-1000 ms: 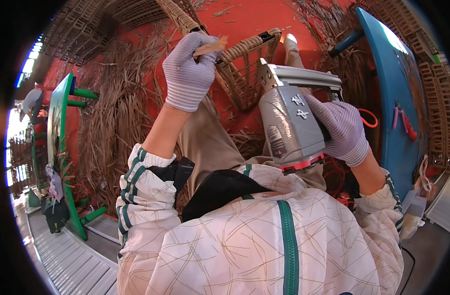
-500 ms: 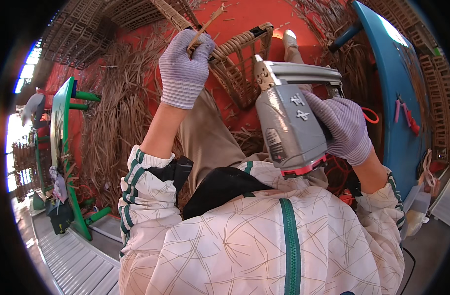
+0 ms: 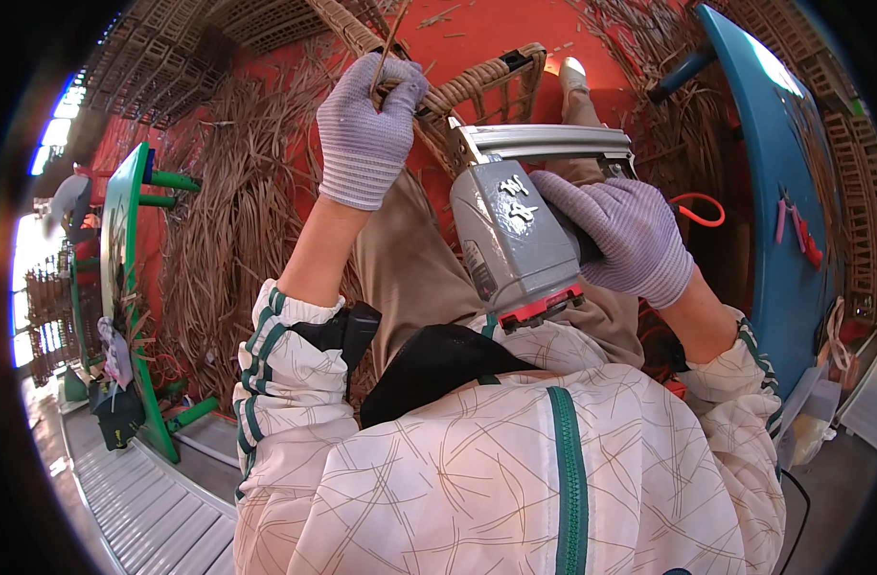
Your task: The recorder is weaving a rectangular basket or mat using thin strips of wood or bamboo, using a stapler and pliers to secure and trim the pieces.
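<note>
My gloved left hand [image 3: 366, 134] is closed, pinching a thin brown wicker strip [image 3: 390, 43] that sticks up above the fingers. That hand is right against the wrapped rim of a brown woven wicker frame [image 3: 477, 84]. A grey pneumatic staple gun [image 3: 513, 230] with a red-edged end is gripped in my gloved right hand [image 3: 635, 235]. Its metal nose is close to the wicker rim, just right of my left hand; whether it touches cannot be made out. The gun's body hides the lower part of the frame.
Loose brown strips [image 3: 227, 220] lie heaped on the red floor [image 3: 457, 24] at left. A blue board [image 3: 793, 192] with red-handled pliers [image 3: 807, 240] stands at right, near an orange hose [image 3: 702, 209]. At left is a green-edged table [image 3: 127, 240]. Woven baskets [image 3: 141, 72] are stacked at far left.
My right hand has brought the staple gun leftward, so its nose is now near the wicker rim beside my left hand. My left hand has shifted slightly right, and the strip points more upright.
</note>
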`<state>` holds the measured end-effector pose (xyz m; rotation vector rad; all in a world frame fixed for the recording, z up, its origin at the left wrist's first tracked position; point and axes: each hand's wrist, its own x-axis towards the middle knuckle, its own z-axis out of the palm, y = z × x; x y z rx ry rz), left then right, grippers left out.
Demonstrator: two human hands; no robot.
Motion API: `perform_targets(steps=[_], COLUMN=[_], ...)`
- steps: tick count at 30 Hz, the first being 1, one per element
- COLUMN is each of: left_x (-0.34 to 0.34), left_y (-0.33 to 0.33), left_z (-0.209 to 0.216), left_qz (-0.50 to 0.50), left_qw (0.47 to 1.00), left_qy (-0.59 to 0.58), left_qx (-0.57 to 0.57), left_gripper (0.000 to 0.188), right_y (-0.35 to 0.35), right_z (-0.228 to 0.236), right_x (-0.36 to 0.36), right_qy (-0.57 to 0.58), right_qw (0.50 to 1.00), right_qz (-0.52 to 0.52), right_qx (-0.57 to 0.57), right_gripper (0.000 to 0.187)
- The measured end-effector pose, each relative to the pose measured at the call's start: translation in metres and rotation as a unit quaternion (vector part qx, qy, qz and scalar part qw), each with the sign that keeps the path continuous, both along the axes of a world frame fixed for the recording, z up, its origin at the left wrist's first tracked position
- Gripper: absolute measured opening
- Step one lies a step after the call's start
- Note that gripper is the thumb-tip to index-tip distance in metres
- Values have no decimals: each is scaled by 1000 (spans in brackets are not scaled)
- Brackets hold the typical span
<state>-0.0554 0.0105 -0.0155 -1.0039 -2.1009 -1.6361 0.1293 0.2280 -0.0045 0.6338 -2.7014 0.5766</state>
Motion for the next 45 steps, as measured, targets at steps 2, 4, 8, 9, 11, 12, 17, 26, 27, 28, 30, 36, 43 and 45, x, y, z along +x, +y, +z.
perform_targets(steps=[2, 4, 8, 9, 11, 12, 17, 26, 27, 28, 30, 36, 43, 45], left_x=[1, -1, -1, -1, 0, 0, 0, 4, 4, 3, 3, 4, 2, 2], left_y=[0, -2, -2, -2, -1, -1, -3, -5, -5, -5, -3, -9, -5, -5], left_z=[1, -1, -2, -2, -2, -2, -3, -4, -4, -6, -6, -7, -6, -6], left_qz=[4, 2, -1, -1, 4, 4, 12, 10, 12, 13, 8, 3, 7, -7], left_qw=[1000, 1000, 1000, 1000, 1000, 1000, 1000, 999, 999, 999, 999, 998, 999, 999], left_qy=[6, 5, 2, 2, -2, -2, -14, -29, -29, -29, -30, -43, -26, -28], left_qx=[-12, -8, 3, 3, 0, 0, 3, 17, 17, 19, 25, 42, 24, 38], left_gripper=[7, 7, 7, 7, 6, 6, 6, 5, 5, 5, 5, 4, 7, 7], right_y=[-1, -2, -2, -2, -2, -3, -4, 7, 14, 18, 33, 112, 207, 245], right_z=[-2, -4, -5, -5, -5, -5, -8, 1, 3, 7, 24, 27, 9, -10], right_x=[-1, -1, -1, -1, -1, -1, -2, 6, 9, 11, 24, 88, 134, 158], right_qy=[3, -11, -9, -13, -16, -19, -19, 23, 33, 43, 90, 33, -157, -187], right_qw=[1000, 1000, 1000, 1000, 999, 999, 999, 1000, 998, 996, 991, 921, 696, 667], right_qz=[-1, -8, -8, -12, -16, -18, -18, -19, -46, -73, -97, -386, -685, -706], right_qx=[-1, 10, 14, 18, 23, 24, 20, -12, 5, 23, 5, 53, 149, 148], right_gripper=[73, 76, 79, 80, 81, 81, 80, 71, 68, 66, 66, 62, 54, 56])
